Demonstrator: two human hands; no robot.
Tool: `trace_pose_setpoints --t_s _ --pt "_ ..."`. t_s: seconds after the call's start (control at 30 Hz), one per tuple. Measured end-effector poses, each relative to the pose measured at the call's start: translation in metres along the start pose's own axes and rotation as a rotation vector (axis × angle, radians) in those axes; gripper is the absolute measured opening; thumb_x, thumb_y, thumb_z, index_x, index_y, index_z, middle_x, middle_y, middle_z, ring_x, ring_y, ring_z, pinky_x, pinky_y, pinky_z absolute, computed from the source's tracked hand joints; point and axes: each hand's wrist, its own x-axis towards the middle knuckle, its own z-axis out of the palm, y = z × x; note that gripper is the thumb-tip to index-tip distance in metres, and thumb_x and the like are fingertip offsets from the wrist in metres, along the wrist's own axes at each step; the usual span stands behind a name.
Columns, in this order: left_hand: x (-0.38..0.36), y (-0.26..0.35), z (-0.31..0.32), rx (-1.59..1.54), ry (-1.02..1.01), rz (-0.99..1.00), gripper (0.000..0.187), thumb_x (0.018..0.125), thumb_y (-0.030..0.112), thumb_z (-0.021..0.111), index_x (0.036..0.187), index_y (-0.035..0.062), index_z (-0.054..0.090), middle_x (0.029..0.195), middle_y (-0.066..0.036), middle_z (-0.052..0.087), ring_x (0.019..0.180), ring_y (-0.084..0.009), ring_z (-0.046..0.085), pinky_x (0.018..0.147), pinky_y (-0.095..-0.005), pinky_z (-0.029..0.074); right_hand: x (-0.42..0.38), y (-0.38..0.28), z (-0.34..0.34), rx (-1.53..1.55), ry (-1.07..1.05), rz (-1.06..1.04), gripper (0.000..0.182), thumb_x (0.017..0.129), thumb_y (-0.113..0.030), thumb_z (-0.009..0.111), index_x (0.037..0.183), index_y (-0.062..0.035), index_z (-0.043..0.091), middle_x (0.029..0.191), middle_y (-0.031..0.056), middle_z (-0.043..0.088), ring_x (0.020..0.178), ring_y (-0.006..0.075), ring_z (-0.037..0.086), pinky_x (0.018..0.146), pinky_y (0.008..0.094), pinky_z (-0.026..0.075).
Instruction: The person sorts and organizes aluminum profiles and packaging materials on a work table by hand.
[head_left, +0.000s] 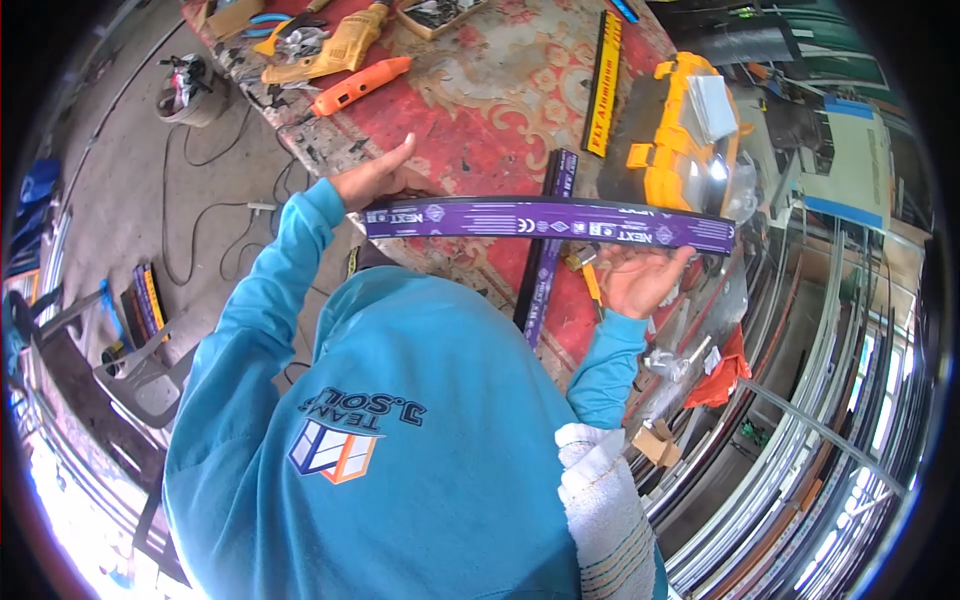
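A long bar with purple printed film and a black edge (550,221) spans the space between my hands. My left hand (375,180) grips its left end, with one finger or thumb pointing up and away and the others partly hidden. At the right end, my right hand (642,282) holds the bar from the near side, palm turned up, fingertips partly hidden at the bar. A second purple and black bar (540,285) lies crosswise beneath it on the red patterned tabletop (480,110).
An orange tool (360,87) and a yellow drill-like tool (335,50) lie at the far left. Farther right are a yellow-labelled black bar (602,85) and a yellow case (690,140). Long profiles (790,440) fill the right side. A bucket (192,95) and cables stand left.
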Motion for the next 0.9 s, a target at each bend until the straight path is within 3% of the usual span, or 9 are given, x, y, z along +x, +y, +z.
trace_pose_setpoints --t_s 0.2,0.3,0.47,0.53,0.67,0.7,0.8,0.87,0.9 --pt "-0.006 0.009 0.010 -0.004 -0.022 -0.012 0.128 0.074 0.092 -0.002 0.139 -0.0077 0.045 0.140 -0.020 0.051 0.128 -0.0270 0.050 0.113 -0.0327 0.032 0.006 -0.003 -0.009 -0.037 0.042 -0.001 0.071 0.091 -0.071 0.042 0.117 -0.0072 0.058 0.097 0.0113 0.068 0.069 0.0265 0.066 0.054 0.0416 0.058" --pt "-0.003 0.004 0.005 -0.031 -0.007 -0.044 0.135 0.066 0.095 -0.005 0.141 -0.0056 0.043 0.141 -0.019 0.050 0.130 -0.0270 0.049 0.113 -0.0337 0.031 0.011 -0.003 -0.013 -0.106 0.098 0.014 0.072 0.089 -0.073 0.043 0.113 -0.0075 0.059 0.089 0.0090 0.065 0.065 0.0245 0.063 0.058 0.0406 0.057" --pt "-0.007 0.005 0.008 -0.024 0.007 -0.047 0.137 0.064 0.096 -0.007 0.141 -0.0054 0.044 0.141 -0.019 0.050 0.131 -0.0284 0.047 0.114 -0.0352 0.030 0.014 -0.003 -0.012 -0.127 0.133 0.038 0.072 0.089 -0.073 0.044 0.115 -0.0079 0.058 0.092 0.0090 0.064 0.066 0.0234 0.062 0.059 0.0387 0.057" --pt "-0.005 0.001 0.005 -0.056 -0.019 -0.045 0.138 0.063 0.096 -0.007 0.141 -0.0052 0.044 0.141 -0.019 0.050 0.130 -0.0284 0.048 0.114 -0.0353 0.031 0.014 -0.004 -0.007 -0.099 0.172 0.005 0.072 0.091 -0.071 0.041 0.116 -0.0054 0.056 0.087 0.0108 0.067 0.059 0.0230 0.064 0.051 0.0381 0.058" --pt "-0.003 -0.008 0.000 -0.137 -0.049 -0.044 0.138 0.063 0.097 -0.006 0.140 -0.0047 0.046 0.140 -0.020 0.050 0.129 -0.0297 0.049 0.113 -0.0364 0.032 0.015 -0.004 -0.007 -0.132 0.189 0.001 0.073 0.091 -0.071 0.042 0.118 -0.0047 0.055 0.089 0.0106 0.066 0.060 0.0222 0.064 0.051 0.0372 0.058" --pt "-0.004 -0.007 0.001 -0.138 -0.043 -0.046 0.138 0.063 0.097 -0.006 0.140 -0.0047 0.046 0.140 -0.020 0.050 0.129 -0.0297 0.049 0.113 -0.0364 0.032 0.015 -0.005 -0.011 -0.174 0.158 0.016 0.073 0.089 -0.073 0.044 0.122 -0.0082 0.055 0.097 0.0087 0.062 0.067 0.0216 0.061 0.059 0.0364 0.057" --pt "-0.008 -0.003 0.007 -0.148 -0.032 -0.031 0.137 0.063 0.097 -0.006 0.139 -0.0048 0.048 0.139 -0.020 0.051 0.128 -0.0303 0.049 0.113 -0.0371 0.032 0.016 -0.005 -0.017 -0.162 0.156 0.039 0.072 0.089 -0.072 0.046 0.118 -0.0072 0.056 0.092 0.0080 0.061 0.066 0.0216 0.061 0.058 0.0359 0.057" --pt "-0.009 -0.003 0.007 -0.135 -0.061 -0.011 0.135 0.064 0.096 -0.007 0.141 -0.0008 0.048 0.133 -0.019 0.056 0.119 -0.0260 0.056 0.101 -0.0355 0.043 0.016 -0.005 -0.016 -0.168 0.180 0.040 0.071 0.089 -0.072 0.046 0.115 -0.0059 0.056 0.089 0.0073 0.060 0.065 0.0213 0.061 0.058 0.0357 0.057" --pt "-0.009 -0.003 0.008 -0.135 -0.061 -0.010 0.135 0.064 0.096 -0.007 0.141 -0.0008 0.048 0.133 -0.019 0.056 0.119 -0.0260 0.056 0.101 -0.0355 0.043 0.018 -0.005 -0.019 -0.165 0.197 0.064 0.071 0.089 -0.072 0.047 0.113 -0.0056 0.056 0.088 0.0069 0.060 0.065 0.0213 0.061 0.058 0.0357 0.057"
